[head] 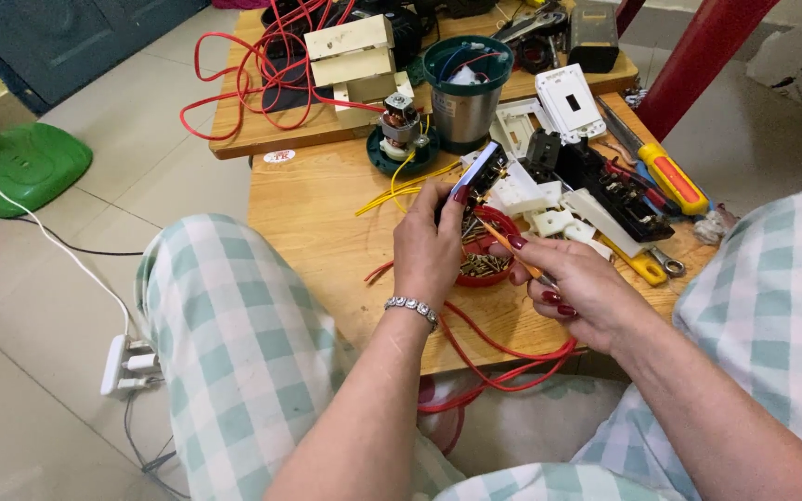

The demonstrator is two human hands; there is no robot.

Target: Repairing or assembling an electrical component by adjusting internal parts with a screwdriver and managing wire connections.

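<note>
Near the middle of the frame the left hand (429,249) pinches a small dark switch part (477,170), raised above the wooden table (327,232) with its long axis tilted toward the upper right. Just right of it, the right hand (575,289) is closed around a thin orange-handled screwdriver (515,252) (held like a pen) whose tip points up-left at the part, so the part lies up and left of that grip. Between both hands sits a red bowl of screws (485,269).
</note>
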